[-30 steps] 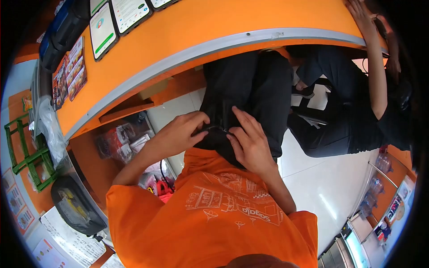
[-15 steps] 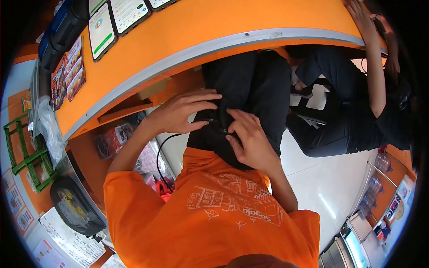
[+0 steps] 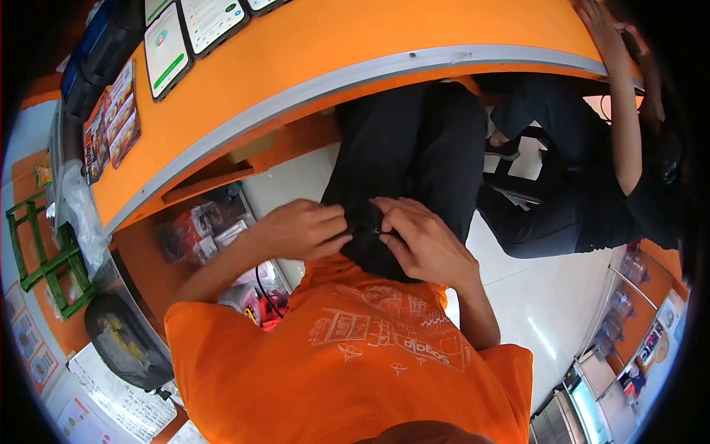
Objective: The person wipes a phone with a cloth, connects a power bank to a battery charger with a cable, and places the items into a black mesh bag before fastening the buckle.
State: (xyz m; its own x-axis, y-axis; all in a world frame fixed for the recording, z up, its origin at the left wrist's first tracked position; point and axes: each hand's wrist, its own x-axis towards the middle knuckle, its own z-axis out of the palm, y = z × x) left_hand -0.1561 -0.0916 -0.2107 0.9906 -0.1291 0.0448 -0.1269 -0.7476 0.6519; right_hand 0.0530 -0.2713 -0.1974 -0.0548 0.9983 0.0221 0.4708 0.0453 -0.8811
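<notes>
Over my lap, my left hand (image 3: 312, 229) is closed in a pinch on the end of a black cable (image 3: 260, 285), whose cord shows below the wrist and runs down past the orange shirt. Close beside it, my right hand (image 3: 423, 235) pinches a small dark piece with thumb and fingers. I cannot make out what this piece is, since it blends into the black trousers (image 3: 384, 140) behind it. Only a narrow gap separates the fingertips of the two hands.
An orange counter (image 3: 355, 44) with a metal edge curves above my knees. On it lie several phones (image 3: 166, 55) and printed leaflets (image 3: 122, 122). A person in dark clothes (image 3: 562, 200) sits at the right. Packaged goods (image 3: 196, 229) fill a shelf under the counter.
My left hand has moved down towards my body and its fingers have curled closed. The cable's visible loop has dropped lower. My right hand has shifted slightly, still pinching.
</notes>
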